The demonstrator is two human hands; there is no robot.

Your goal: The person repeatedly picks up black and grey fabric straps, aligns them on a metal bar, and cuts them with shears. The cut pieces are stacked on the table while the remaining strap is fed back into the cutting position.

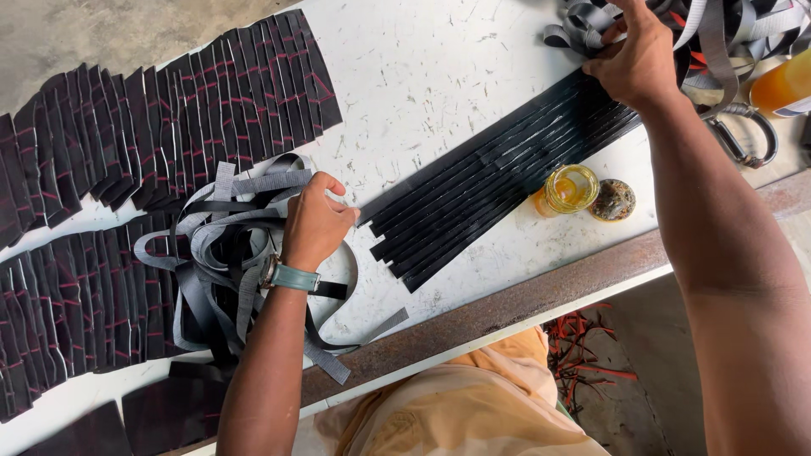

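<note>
The left hand (314, 221) was closed in a loose fist over a tangled heap of grey straps (226, 253), its fingers curled and pinching the end of one grey strap near the thumb. A watch (291, 276) with a pale green band sat on that wrist. The heap lay on the white table (422, 76), just in front of the person, probably so single straps could be pulled free without reaching.

The right hand (635, 59) was stretched to the far end of a bundle of long black strips (498, 177), fingers bent and pressing down on the strips' upper end where they met a second pile of grey webbing (726, 38). The strips lay flat, side by side and slanted across the table, likely held down so they stayed aligned.

Rows of short dark pieces (169, 110) with red markings were fanned out, overlapping, along the left side, which kept them countable and out of the way. A small open jar of yellow liquid (568, 189) and a round lid (614, 200) stood just beside the strips' lower edge, close to the rusty table edge (507, 308). Bare table was left between the fanned pieces and the strips, giving the hands space to move.
</note>
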